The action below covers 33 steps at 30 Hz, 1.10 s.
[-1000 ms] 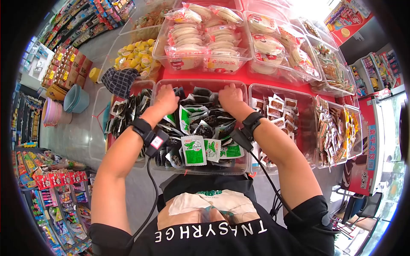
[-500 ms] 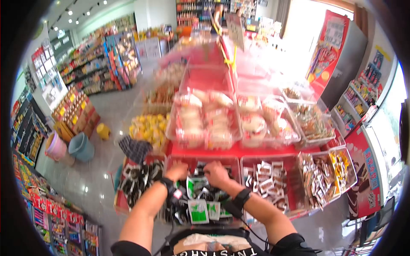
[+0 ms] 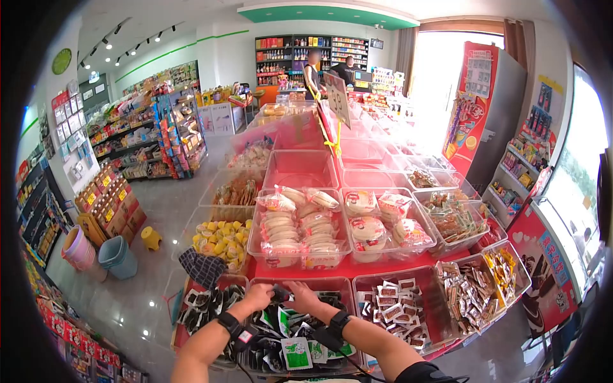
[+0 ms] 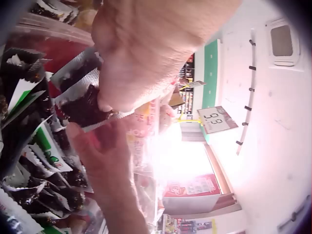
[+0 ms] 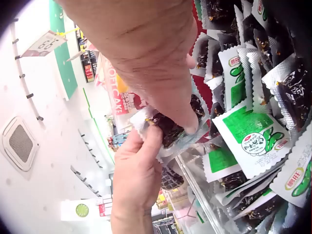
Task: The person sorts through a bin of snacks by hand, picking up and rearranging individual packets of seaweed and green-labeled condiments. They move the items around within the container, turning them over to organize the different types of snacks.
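Over the back of a clear bin [image 3: 255,369], both hands are on one small snack packet [image 3: 281,293] with dark food inside. My left hand [image 3: 259,297] pinches one end of the packet, its thumb on the film in the right wrist view. My right hand [image 3: 305,299] holds the other end, fingertips on the dark side. The packet [image 4: 87,107] is held tilted in the left wrist view, partly covered by the fingers. Below lie many similar packets, some showing a green-and-white printed face [image 5: 251,139].
A bin of brown-and-white packets [image 3: 393,306] stands to the right, one of dark packets [image 3: 207,309] to the left. Behind are bagged pale cakes [image 3: 306,223] and yellow cups [image 3: 222,237]. A dark checked cloth [image 3: 202,268] hangs over a bin corner. Two people stand far back.
The head view has tipped up, showing more of the shop. Both hands, earlier apart among the packets, have come together at the bin's back and now hold one packet between them.
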Motion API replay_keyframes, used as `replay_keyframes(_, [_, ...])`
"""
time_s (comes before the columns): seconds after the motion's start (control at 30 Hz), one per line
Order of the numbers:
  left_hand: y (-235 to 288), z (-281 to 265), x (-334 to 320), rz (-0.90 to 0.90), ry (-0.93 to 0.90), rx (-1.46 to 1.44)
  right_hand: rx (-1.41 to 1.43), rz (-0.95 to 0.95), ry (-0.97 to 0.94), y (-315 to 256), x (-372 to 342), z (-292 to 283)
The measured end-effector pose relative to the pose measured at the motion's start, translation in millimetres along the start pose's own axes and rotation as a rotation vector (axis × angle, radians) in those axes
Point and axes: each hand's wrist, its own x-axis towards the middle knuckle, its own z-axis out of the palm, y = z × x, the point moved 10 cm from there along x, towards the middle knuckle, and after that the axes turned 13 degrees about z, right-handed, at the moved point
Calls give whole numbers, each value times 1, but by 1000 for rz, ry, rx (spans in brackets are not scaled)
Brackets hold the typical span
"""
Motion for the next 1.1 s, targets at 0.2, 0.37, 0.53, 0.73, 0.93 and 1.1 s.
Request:
replay_keyframes(0.2, [46, -31, 10, 105, -111, -354, 439, -259, -411, -33, 15, 18])
replay_keyframes(0.37, [4, -36, 2, -116, 215, -642, 532, 409, -588, -6, 13, 14])
replay_keyframes(0.53, [-8, -17, -9, -211, 294, -453, 468, 449, -245, 28, 33, -12])
replay_keyframes(0.73, [10, 71, -38, -206, -574, 180, 251, 199, -166, 9, 44, 1])
replay_keyframes(0.93, [7, 81, -50, -115, -568, 135, -107, 189, -104, -14, 38, 29])
replay_keyframes(1.1, [11, 77, -48, -119, -626, 163, -9, -10, -44, -9, 24, 47])
